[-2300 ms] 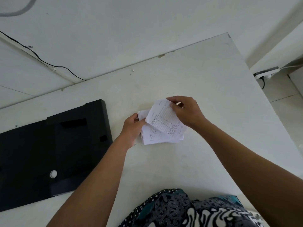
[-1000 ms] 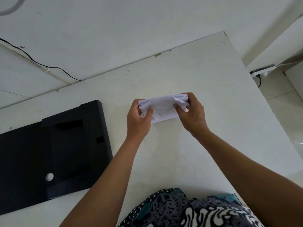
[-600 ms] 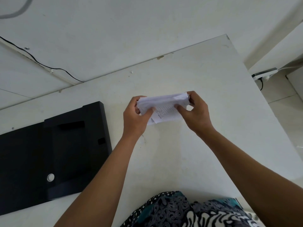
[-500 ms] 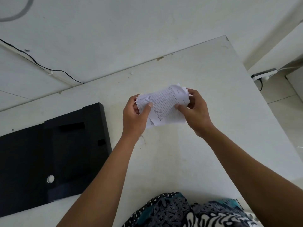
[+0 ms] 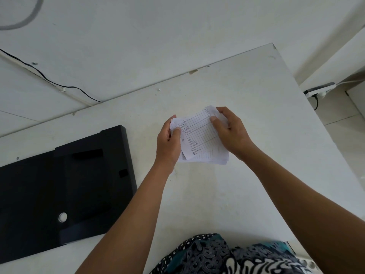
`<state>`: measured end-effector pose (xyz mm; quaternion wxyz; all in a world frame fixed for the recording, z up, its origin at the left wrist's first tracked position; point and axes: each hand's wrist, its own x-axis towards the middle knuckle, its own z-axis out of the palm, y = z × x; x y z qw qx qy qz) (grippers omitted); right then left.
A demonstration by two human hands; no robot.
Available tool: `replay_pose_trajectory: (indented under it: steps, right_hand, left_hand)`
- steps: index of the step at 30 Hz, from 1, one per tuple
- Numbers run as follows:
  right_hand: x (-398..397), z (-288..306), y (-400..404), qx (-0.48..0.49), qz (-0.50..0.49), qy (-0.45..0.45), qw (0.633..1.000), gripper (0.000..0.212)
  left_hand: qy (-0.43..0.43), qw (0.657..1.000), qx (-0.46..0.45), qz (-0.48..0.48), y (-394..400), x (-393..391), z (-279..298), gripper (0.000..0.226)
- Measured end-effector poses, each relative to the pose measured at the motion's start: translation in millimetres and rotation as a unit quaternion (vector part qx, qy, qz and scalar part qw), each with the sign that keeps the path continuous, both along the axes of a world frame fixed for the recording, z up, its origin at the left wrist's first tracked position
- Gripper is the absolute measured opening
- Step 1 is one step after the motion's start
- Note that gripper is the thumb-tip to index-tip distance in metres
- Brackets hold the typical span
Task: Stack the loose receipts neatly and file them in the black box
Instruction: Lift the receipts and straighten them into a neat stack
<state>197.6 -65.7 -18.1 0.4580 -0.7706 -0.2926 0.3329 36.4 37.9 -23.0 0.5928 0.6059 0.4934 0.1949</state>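
Note:
A stack of white printed receipts (image 5: 201, 139) is held between both hands over the middle of the white table (image 5: 227, 194), its ruled face tilted toward me. My left hand (image 5: 167, 143) grips the stack's left edge with the thumb on top. My right hand (image 5: 231, 133) pinches the right edge, thumb on the top sheet. Some sheets stick out unevenly at the lower left and bottom. The black box (image 5: 65, 186) lies flat and closed on the table to the left, with a round white fastener (image 5: 62, 217) on its lid.
The table's right edge runs diagonally beside my right arm, with floor tiles beyond. A power strip (image 5: 320, 89) and cable sit on the floor at the right. A black cable (image 5: 59, 85) runs along the wall behind the table.
The stack went from lying on the table to being lifted and held edge-on in both hands. It has since tipped so its printed face shows and has sunk slightly toward the table.

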Motion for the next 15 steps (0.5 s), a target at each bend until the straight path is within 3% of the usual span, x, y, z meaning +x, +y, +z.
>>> replay_pose_trajectory:
  steps: [3,8,10,12,15]
  right_hand:
    - [-5,-5,-4,0.009,-0.044,0.021,0.999,0.015]
    - [-9,2,-14,0.053,-0.034,0.096,0.993,0.072]
    - [-6,7,-11,0.062,-0.023,0.097,0.993,0.061]
    - [-5,13,-4,0.084,-0.052,0.090,0.991,0.033]
    - [-10,12,7,0.094,-0.143,0.057,0.984,0.028]
  left_hand:
    - [0.022,1.000,0.010,0.005,2,3,1,0.036]
    - [0.039,0.996,0.080,0.015,0,5,2,0.029]
    - [0.042,0.988,0.148,-0.007,1,7,7,0.031]
    - [0.022,0.978,0.208,-0.019,0,12,11,0.029]
    - [0.001,0.968,0.253,-0.011,-7,18,8,0.027]
